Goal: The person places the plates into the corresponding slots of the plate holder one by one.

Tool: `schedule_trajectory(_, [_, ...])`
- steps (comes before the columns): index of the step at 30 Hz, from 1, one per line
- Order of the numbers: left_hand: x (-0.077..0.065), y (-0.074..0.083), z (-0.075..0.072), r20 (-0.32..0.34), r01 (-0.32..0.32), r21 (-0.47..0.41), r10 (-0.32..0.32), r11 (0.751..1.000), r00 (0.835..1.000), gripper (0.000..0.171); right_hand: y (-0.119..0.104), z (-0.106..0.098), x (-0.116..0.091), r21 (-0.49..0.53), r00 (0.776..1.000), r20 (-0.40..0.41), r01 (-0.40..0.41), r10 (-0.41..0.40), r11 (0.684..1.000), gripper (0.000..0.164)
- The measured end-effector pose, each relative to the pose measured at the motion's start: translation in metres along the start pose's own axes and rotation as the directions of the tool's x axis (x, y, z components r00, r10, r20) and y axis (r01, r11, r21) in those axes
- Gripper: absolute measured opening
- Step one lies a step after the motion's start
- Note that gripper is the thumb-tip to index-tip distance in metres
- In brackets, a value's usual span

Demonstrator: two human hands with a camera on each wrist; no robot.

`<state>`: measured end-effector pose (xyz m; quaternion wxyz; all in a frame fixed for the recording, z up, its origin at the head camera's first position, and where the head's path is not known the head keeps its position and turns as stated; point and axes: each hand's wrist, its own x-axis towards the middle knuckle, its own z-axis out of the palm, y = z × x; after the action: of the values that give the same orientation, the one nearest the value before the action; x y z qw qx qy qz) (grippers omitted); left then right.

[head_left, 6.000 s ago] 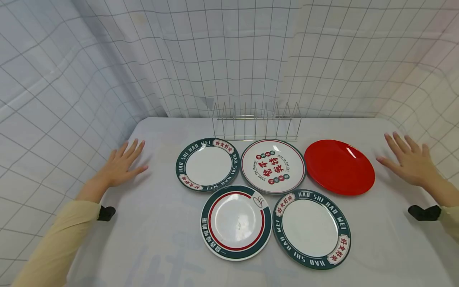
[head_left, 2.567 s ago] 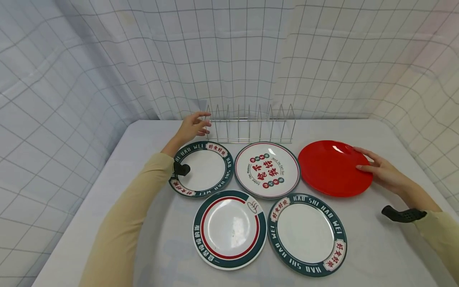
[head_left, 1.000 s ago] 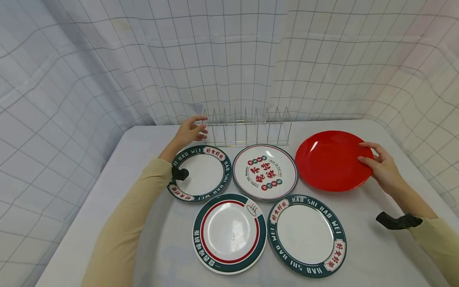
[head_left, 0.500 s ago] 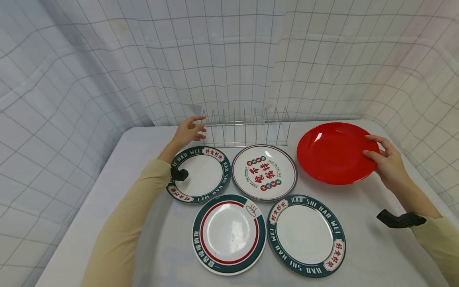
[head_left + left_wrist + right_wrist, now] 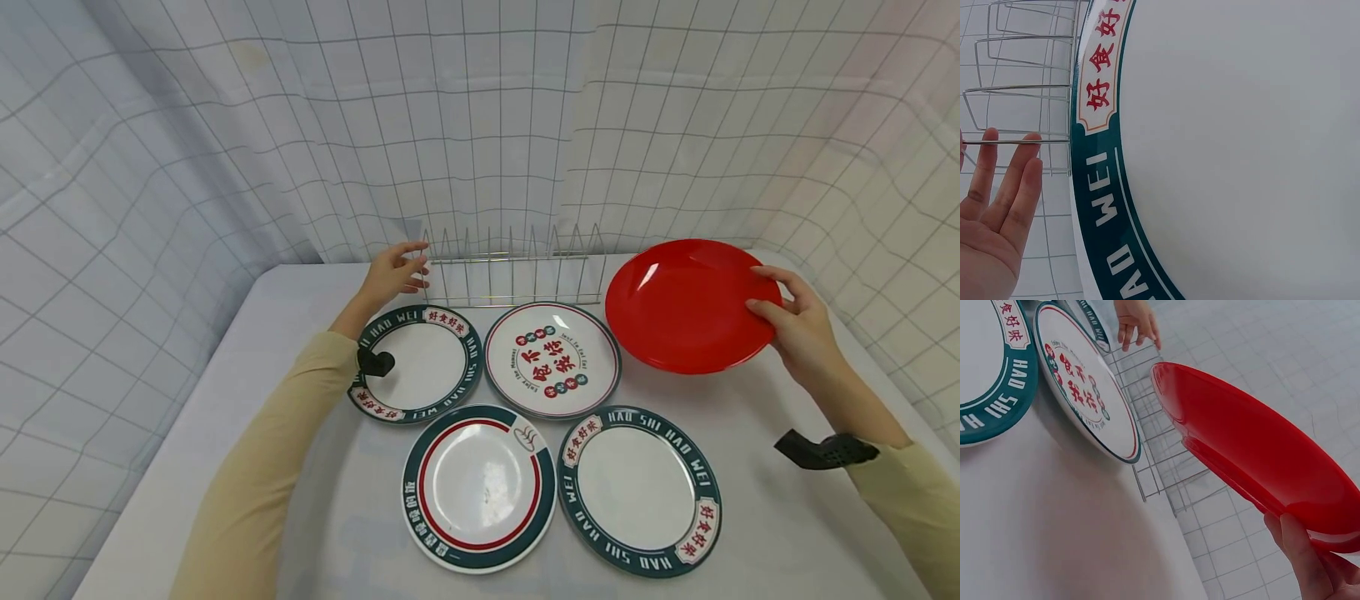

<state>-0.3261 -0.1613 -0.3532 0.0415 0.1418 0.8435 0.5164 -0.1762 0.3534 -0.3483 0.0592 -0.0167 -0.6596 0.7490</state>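
At the right, my right hand (image 5: 806, 329) grips the rim of a glossy red plate (image 5: 686, 308), thumb on top and fingers underneath. The plate is lifted off the table and tilted, as the right wrist view shows it beside the wire dish rack (image 5: 1154, 434). My left hand (image 5: 390, 273) is at the left end of the dish rack (image 5: 513, 279). Its fingers (image 5: 1013, 200) look mostly straight and touch the end wire; nothing else is in that hand. Beneath the left wrist lies a green-rimmed white plate (image 5: 418, 367).
A white plate with red lettering (image 5: 552, 360) lies in front of the rack. Closer to me are a red-ringed plate (image 5: 480, 489) and another green-rimmed plate (image 5: 637, 492). White gridded cloth (image 5: 480, 125) hangs behind and at the sides of the white table (image 5: 315, 517).
Earlier my right hand took the red plate's rim. It has since raised the plate and moved it toward the back, lately a little left. My left hand went to the rack's end and stays there.
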Motion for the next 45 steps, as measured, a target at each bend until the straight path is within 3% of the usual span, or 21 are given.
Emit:
schedule_trajectory(4, [0.006, -0.008, 0.0, -0.002, 0.001, -0.016, -0.001, 1.0, 1.0, 0.045, -0.004, 0.008, 0.002, 0.042, 1.0, 0.017, 0.016, -0.017, 0.999, 0.036])
schedule_trajectory(10, [0.018, -0.029, 0.003, -0.018, -0.029, -0.014, 0.028, 0.999, 0.999, 0.046, -0.011, 0.02, 0.007, -0.037, 0.999, 0.006, 0.047, -0.047, 0.998, 0.037])
schedule_trajectory(14, [0.022, -0.034, 0.004, -0.027, -0.032, -0.013, 0.031, 0.999, 0.999, 0.046, -0.016, 0.029, 0.011, -0.07, 0.998, 0.015, 0.062, -0.061, 0.996, 0.037])
schedule_trajectory(21, [0.021, -0.025, 0.004, -0.026, -0.039, -0.012, 0.039, 0.999, 0.999, 0.046, -0.027, 0.05, 0.022, -0.12, 0.995, 0.018, 0.102, -0.1, 0.988, 0.037])
schedule_trajectory(31, [0.001, 0.009, 0.005, -0.018, 0.024, -0.038, -0.025, 0.999, 1.0, 0.045, -0.04, 0.086, 0.036, -0.153, 0.995, 0.033, 0.101, -0.097, 0.983, 0.037])
schedule_trajectory(45, [0.005, 0.007, 0.008, -0.019, 0.052, -0.08, -0.053, 0.995, 0.998, 0.045, -0.042, 0.124, 0.062, -0.189, 0.994, 0.028, 0.106, -0.103, 0.976, 0.039])
